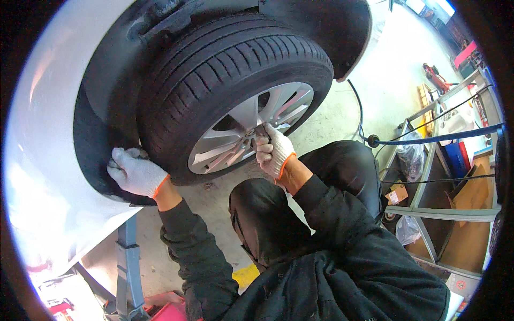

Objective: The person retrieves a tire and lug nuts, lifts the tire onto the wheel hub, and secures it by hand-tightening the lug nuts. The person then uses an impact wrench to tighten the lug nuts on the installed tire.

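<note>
the fingers of the right hand [277,153], in a white knit glove with an orange cuff, are curled nearly into a fist around a small dark piece [261,130] at the middle of the silver wheel [245,113]; what it is cannot be told. the wheel's spokes spread above and left of these fingers, with the black tyre [235,69] around the rim. the fingers of the left hand [138,172] are partly bent at the lower part of the black wheel arch [101,139], just beside the tyre; whether they grip anything cannot be told. the pale car body [51,160] lies to their left, and a blue-grey post [127,251] stands below them. well to the right of the right fingers are a blue hose [444,138] and a metal rack [455,214].
</note>
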The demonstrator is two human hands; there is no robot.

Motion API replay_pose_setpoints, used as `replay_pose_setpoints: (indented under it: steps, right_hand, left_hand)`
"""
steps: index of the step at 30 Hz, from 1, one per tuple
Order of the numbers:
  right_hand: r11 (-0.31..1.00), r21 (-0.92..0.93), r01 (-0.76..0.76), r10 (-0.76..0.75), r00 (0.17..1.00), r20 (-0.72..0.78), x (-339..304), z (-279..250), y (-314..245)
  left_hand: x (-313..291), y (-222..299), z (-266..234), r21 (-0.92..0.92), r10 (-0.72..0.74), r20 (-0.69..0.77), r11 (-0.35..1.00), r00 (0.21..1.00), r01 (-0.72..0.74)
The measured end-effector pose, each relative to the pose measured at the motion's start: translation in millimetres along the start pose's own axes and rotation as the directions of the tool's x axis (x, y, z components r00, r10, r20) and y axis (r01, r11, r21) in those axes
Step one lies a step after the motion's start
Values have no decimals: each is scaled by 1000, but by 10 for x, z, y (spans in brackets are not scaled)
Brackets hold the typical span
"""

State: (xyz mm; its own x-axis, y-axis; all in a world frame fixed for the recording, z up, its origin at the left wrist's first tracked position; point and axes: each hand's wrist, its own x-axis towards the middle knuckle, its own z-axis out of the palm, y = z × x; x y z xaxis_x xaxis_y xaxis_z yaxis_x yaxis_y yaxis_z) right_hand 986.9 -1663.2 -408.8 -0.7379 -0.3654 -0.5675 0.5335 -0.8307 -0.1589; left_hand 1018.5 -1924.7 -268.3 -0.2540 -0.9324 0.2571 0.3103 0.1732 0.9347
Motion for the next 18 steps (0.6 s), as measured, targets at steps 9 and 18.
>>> replay_pose_setpoints:
  steps: [9, 18]
  right_hand:
    - [37, -880, 474, -763, 582, 282, 24, -94, 456]
    - [844, -396, 361, -370, 927, 57, 75, -57, 262]
  left_hand:
    - [-18, 27, 7, -40, -58, -11, 998, 998, 57]
    - [-24, 164, 182, 67, 27, 39, 997, 999, -30]
